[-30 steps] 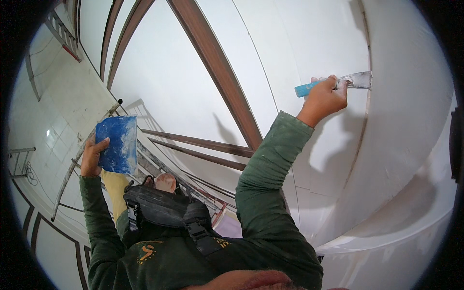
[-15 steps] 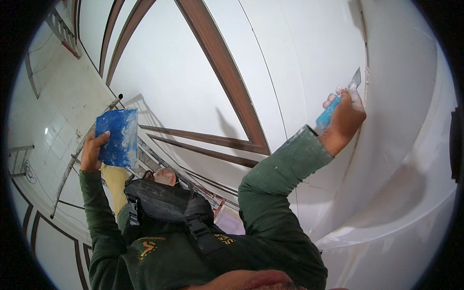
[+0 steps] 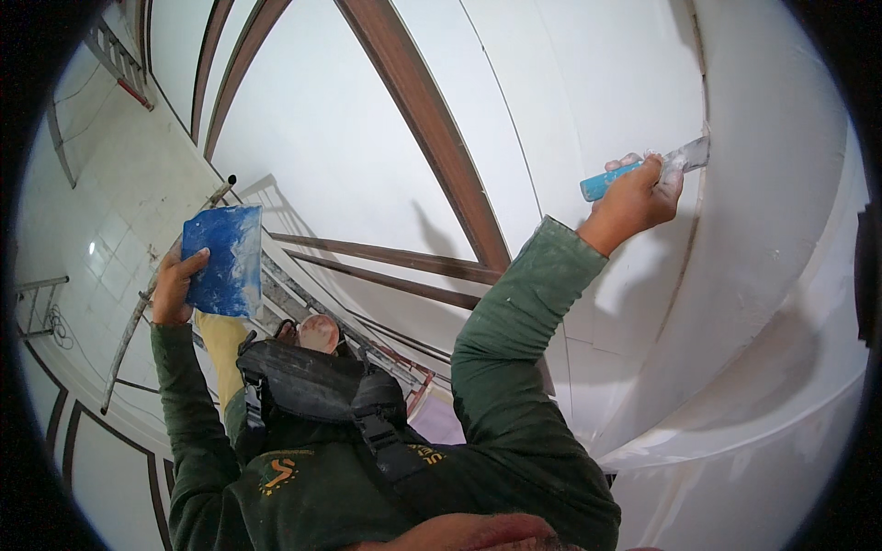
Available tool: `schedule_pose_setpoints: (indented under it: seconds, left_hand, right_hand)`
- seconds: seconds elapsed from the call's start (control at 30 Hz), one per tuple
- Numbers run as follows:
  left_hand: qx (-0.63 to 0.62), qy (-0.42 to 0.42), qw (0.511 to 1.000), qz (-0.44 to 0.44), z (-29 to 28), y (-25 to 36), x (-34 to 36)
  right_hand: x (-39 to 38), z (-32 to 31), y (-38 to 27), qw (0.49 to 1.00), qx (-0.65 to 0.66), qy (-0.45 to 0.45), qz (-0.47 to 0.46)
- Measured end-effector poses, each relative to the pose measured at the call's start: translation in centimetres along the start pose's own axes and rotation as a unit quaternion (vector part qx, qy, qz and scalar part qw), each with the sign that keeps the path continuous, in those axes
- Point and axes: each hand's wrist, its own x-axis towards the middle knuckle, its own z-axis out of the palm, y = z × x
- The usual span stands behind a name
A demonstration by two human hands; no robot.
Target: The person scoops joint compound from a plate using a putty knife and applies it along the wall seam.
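My right hand [image 3: 638, 204] is closed round a putty knife [image 3: 602, 184] with a light blue handle; white filler smears the fingers. Its metal blade reaches the seam [image 3: 705, 110] where the white wall panel [image 3: 588, 83] meets the curved white surface [image 3: 781, 184]. Over on the left, my left hand [image 3: 175, 283] grips a flat blue plate [image 3: 223, 262] by its left edge, thumb on top. Whitish filler coats that plate, mostly along its right side.
Below me stands scaffolding with metal tubes [image 3: 129, 344]. A round tub [image 3: 318, 334] sits near my feet. Brown trim [image 3: 432, 119] crosses the wall. Ladders [image 3: 118, 60] stand on the tiled floor [image 3: 110, 248] at left. A black bag [image 3: 308, 381] hangs at my waist.
My right hand has shifted slightly left and turned, swinging the putty knife's blade from pointing up to pointing right against the seam. The left hand with the blue plate stays almost still.
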Motion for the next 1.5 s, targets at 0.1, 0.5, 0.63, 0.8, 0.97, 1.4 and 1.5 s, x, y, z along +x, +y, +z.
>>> schedule_pose_setpoints:
  seconds: [0.1,0.5,0.63,0.8,0.97,1.4,1.5]
  left_hand:
    - [0.007,-0.005,1.000,0.001,0.2,0.2,0.1]
    - [0.013,0.001,1.000,-0.003,-0.4,-0.5,0.4]
    - [0.019,0.002,1.000,-0.014,-0.8,-0.5,0.3]
    - [0.002,0.002,1.000,-0.010,0.2,0.1,0.1]
    - [-0.009,0.002,1.000,-0.016,0.2,0.0,0.3]
    - [-0.011,-0.020,1.000,-0.002,0.4,0.2,0.5]
    - [-0.009,-0.017,1.000,0.002,0.6,0.3,0.5]
  right_hand:
    - [0.1,0.6,-0.1,1.000,-0.012,-0.016,0.010]
    - [1.5,1.6,1.0,0.999,-0.045,0.011,-0.003]
    - [1.1,-0.4,-2.7,0.992,-0.085,-0.051,0.082]
    - [0.6,-1.2,-2.3,0.995,-0.076,-0.051,0.045]
    - [1.1,0.2,-2.3,0.998,-0.017,-0.049,0.026]
    - [0.8,2.0,-2.1,0.998,-0.051,-0.028,-0.004]
    - [1.6,-0.1,-3.4,0.994,-0.073,-0.079,0.036]
